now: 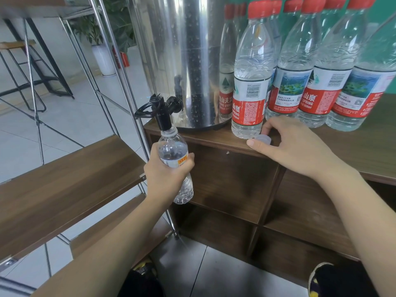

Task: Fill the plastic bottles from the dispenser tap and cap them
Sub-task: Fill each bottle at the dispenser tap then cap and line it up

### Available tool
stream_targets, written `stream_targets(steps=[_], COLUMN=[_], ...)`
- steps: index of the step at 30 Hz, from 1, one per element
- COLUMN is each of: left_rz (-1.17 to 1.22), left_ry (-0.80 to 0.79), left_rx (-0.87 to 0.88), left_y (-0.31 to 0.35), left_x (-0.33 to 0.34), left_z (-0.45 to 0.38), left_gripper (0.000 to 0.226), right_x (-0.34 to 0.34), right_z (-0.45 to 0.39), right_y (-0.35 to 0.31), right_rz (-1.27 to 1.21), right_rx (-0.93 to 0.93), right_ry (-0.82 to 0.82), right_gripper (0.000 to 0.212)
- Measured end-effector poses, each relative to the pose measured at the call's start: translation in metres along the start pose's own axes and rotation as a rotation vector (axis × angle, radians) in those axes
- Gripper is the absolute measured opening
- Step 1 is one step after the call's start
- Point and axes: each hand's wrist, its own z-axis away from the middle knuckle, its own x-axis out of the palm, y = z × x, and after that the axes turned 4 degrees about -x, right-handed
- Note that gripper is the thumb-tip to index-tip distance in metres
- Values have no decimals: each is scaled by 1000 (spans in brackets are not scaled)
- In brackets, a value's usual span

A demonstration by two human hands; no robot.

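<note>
The left hand (169,174) grips the small bottle (174,159) with its open mouth at the tap (164,118) spout, while the right hand (293,144) pinches the loose cap (264,139) at the shelf edge (214,139); risk: overflow or spillage if the mouth drifts, or the cap falls off the edge.

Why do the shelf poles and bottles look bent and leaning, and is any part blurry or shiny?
Head view: the wide-angle lens bows the metal poles and splays the red-capped bottles outward; the steel dispenser mirrors the room and bottles, with droplets; the top left corner is smeared; the small bottle in the left hand is sharp.
</note>
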Motion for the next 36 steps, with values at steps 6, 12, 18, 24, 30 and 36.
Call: stream_targets(steps=[6,12,18,24,30,36], left_rz=[0,-2,-4,-6,-14,-17], left_ry=[-6,-2,0,7,9,9], left_rx=[6,4,-1,-4,-4,-3], left_y=[0,0,-2,0,-1,-1], left_x=[-1,0,-1,0,0,0], left_z=[0,0,-1,0,-1,-1], left_gripper=[54,54,57,55,55,56], right_x=[0,0,0,0,0,1], right_z=[0,0,0,0,0,-1], right_y=[0,0,0,0,0,2], right_rz=[8,12,12,8,6,12], right_rx=[7,9,10,4,6,8], right_ry=[-3,-4,-4,-5,-4,-9], right_gripper=[44,44,44,45,45,46])
